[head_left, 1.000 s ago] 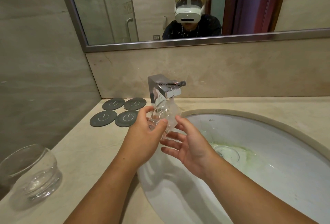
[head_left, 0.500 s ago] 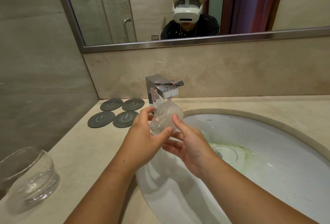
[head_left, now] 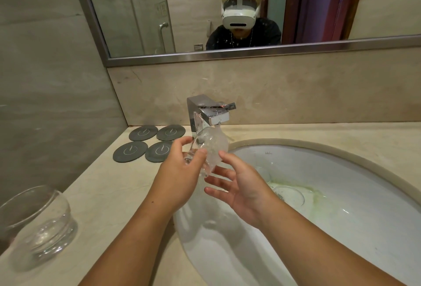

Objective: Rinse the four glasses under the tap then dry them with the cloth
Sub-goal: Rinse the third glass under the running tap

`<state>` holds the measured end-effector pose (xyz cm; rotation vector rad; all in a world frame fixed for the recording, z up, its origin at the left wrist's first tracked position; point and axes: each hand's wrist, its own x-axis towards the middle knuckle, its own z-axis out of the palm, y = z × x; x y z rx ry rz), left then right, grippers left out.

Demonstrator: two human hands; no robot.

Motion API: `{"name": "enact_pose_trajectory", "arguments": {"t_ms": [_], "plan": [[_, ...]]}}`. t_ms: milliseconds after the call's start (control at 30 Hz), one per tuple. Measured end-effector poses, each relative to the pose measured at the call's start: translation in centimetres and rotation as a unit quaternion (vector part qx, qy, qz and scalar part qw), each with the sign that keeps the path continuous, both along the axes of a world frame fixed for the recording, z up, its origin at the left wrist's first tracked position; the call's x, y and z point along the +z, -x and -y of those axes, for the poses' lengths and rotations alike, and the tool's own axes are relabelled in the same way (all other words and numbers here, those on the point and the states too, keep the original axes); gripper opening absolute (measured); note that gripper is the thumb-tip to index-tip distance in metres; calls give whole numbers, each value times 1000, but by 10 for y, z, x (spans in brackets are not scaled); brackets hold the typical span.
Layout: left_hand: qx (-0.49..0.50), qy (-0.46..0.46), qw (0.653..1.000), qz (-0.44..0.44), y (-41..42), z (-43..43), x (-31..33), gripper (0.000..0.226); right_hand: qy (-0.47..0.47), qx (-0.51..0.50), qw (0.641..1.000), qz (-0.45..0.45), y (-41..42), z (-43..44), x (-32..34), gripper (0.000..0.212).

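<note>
The glass (head_left: 211,146) was tilted under the tap (head_left: 211,112), above the left edge of the sink (head_left: 341,228). The left hand (head_left: 180,178) gripped its base with thumb and fingers curled round it. The right hand (head_left: 241,187) lay just beneath, fingers spread and straight, holding nothing. A second glass (head_left: 38,224) stood on the table (head_left: 102,190) at the near left, well apart from four dark coasters (head_left: 145,143) by the wall.
</note>
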<state>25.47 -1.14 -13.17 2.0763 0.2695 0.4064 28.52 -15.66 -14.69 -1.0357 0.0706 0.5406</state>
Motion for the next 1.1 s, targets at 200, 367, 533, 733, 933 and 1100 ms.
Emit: {"name": "enact_pose_trajectory", "arguments": {"t_ms": [200,367,533,733,933,1100], "plan": [[-7,35,999,-1,-2,2,0,32,-34,48,998,12,2,-4,-3,41],[-36,6,999,-25,0,2,1,30,-17,24,999,45,-1,-4,-4,42],[-41,-31,999,6,0,1,-3,51,-18,12,999,47,-2,-4,-6,47],[-39,-38,998,-13,2,2,-3,56,60,-7,996,59,-2,-1,-6,54],[-3,42,999,-25,0,3,2,45,55,-25,995,80,-2,1,-4,51],[11,83,996,-10,-2,2,2,38,48,-16,995,88,-3,1,-7,39]]}}
